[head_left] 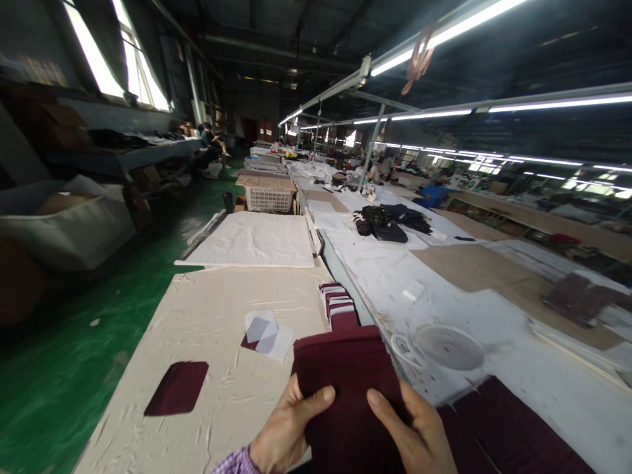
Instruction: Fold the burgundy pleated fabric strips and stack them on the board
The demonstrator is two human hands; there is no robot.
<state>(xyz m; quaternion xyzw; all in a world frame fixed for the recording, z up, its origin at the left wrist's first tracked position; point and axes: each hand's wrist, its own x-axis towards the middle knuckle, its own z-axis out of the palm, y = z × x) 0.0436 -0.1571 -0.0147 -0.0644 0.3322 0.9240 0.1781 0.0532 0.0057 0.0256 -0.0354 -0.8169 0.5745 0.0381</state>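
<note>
Between my two hands is a stack of maroon fabric pieces (pixel 348 368), its layered edge showing at the far end. My left hand (pixel 291 421) grips its left side with the thumb on top. On the right side my right hand (pixel 419 428) does the same; the fingers beneath are hidden. A single maroon fabric piece (pixel 178 388) lies flat on the cream-covered table (pixel 197 322). Near it, white pieces (pixel 269 334) overlap a maroon corner. Just beyond the stack, maroon and white pieces (pixel 338 304) lie fanned in a row.
A white fan (pixel 447 345) lies on the long white table to my right, near more maroon fabric (pixel 508 428). Dark garments (pixel 390 220) lie farther along. Ahead stands a plastic crate (pixel 269 199). A green floor aisle (pixel 162 263) runs along the left, with people seated far off.
</note>
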